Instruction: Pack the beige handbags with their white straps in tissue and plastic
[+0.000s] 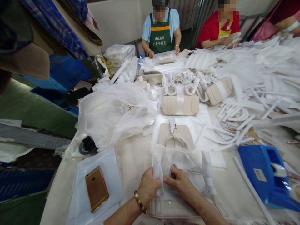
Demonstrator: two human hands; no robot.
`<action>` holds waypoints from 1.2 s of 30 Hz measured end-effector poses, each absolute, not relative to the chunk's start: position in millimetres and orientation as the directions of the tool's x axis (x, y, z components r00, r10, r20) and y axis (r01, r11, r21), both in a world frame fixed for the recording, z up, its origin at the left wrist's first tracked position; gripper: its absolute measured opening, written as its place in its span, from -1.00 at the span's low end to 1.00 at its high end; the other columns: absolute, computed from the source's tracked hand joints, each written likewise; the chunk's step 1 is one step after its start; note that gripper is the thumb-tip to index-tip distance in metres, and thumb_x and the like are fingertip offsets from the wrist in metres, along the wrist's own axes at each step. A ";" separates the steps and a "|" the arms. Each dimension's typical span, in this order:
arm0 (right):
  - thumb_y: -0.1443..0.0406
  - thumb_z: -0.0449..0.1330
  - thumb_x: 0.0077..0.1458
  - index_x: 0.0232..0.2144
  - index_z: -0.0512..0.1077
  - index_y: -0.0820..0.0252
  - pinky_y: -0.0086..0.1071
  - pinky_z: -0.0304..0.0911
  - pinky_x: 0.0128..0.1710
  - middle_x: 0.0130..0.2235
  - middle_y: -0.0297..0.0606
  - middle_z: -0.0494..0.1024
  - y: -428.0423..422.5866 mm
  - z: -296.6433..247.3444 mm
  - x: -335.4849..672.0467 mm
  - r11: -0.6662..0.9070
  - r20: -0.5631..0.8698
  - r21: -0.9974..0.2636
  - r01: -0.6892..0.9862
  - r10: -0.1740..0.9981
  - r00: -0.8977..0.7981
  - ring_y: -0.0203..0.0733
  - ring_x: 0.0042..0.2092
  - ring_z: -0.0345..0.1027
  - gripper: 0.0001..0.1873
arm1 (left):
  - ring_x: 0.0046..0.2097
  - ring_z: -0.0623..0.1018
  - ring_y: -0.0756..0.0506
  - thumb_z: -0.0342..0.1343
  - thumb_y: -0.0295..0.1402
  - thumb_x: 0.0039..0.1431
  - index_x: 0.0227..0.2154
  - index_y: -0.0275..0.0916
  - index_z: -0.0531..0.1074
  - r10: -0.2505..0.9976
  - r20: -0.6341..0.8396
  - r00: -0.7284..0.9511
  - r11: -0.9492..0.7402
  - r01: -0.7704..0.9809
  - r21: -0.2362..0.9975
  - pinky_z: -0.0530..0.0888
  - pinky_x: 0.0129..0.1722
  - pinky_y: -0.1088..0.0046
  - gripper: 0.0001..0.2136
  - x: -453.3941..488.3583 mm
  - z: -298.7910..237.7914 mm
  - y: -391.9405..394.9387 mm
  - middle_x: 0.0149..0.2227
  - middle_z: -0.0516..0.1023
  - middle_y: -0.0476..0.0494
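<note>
A beige handbag (170,210) lies in front of me with its flap (187,132) laid back away from me. Thin translucent wrapping (185,156) covers its upper part, with a curved handle partly visible beneath. My left hand (149,185) is closed around a white wrapping strip (157,164) at the bag's left side. Beside it, my right hand (181,182) has its fingers pinched on the translucent wrapping over the bag. Its fingertips are partly hidden by the folds. On the right side, a wrapped strap (207,168) runs down along the bag.
A phone (96,188) lies on white sheets at left, near a black tape roll (88,146). A blue tape dispenser (262,178) stands at right. Beyond are a large plastic bag (114,112), beige wrapped bags (180,104) and foam tubes (234,112). Co-workers (161,34) sit across the table.
</note>
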State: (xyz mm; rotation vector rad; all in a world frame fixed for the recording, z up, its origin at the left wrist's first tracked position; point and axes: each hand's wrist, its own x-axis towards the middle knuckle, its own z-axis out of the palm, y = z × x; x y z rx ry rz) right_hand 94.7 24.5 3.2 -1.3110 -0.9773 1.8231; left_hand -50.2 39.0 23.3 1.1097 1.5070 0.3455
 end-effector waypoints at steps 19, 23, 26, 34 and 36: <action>0.09 0.20 -0.24 -0.55 0.35 0.23 -0.44 0.04 -0.44 -0.51 -0.37 0.28 25.2 -0.3 92.3 -0.477 -0.460 -0.879 -0.016 0.855 -0.239 -0.30 -0.43 0.07 -0.69 | -0.65 0.04 0.10 -0.11 -0.48 -0.45 -0.28 -0.33 0.31 0.542 -0.762 0.355 0.762 0.175 0.624 -0.07 -0.69 0.60 -0.52 -56.4 40.7 50.1 -0.65 0.16 0.13; 0.07 0.21 -0.24 -0.55 0.35 0.22 -0.43 0.08 -0.43 -0.51 -0.36 0.31 24.7 -1.5 93.4 -0.484 -0.470 -0.875 -0.006 0.853 -0.229 -0.28 -0.42 0.11 -0.67 | -0.62 0.14 0.10 -0.06 -0.51 -0.46 -0.32 -0.33 0.32 0.512 -0.713 0.480 0.757 0.140 0.638 0.02 -0.69 0.61 -0.56 -66.5 42.7 55.3 -0.62 0.22 0.10; 0.07 0.20 -0.22 -0.50 0.37 0.22 -0.42 0.11 -0.41 -0.50 -0.35 0.34 23.0 -2.4 94.9 -0.489 -0.468 -0.872 -0.024 0.847 -0.254 -0.26 -0.40 0.16 -0.67 | -0.56 0.28 0.08 0.04 -0.53 -0.42 -0.33 -0.31 0.32 0.429 -0.667 0.609 0.800 0.088 0.594 0.16 -0.66 0.62 -0.60 -77.4 41.9 57.7 -0.56 0.29 0.05; 0.24 0.11 -0.09 -0.53 0.32 0.21 -0.45 0.05 -0.42 -0.49 -0.36 0.30 18.4 3.7 95.6 -0.371 -0.427 -0.895 0.247 0.874 -0.231 -0.29 -0.40 0.12 -0.87 | -0.65 0.22 0.15 0.37 -0.28 -0.37 -0.34 -0.36 0.37 0.554 -0.561 0.615 0.772 -0.130 0.622 0.11 -0.71 0.63 -0.53 -83.3 19.4 49.5 -0.56 0.36 0.01; 0.31 0.09 -0.09 -0.55 0.29 0.21 -0.44 0.04 -0.41 -0.48 -0.36 0.29 18.5 9.5 95.0 -0.326 -0.424 -0.877 0.352 0.871 -0.250 -0.30 -0.39 0.11 -0.92 | -0.66 0.20 0.16 0.38 -0.29 -0.39 -0.35 -0.36 0.38 0.571 -0.557 0.603 0.777 -0.179 0.603 0.06 -0.71 0.63 -0.53 -79.1 18.2 50.6 -0.58 0.35 0.03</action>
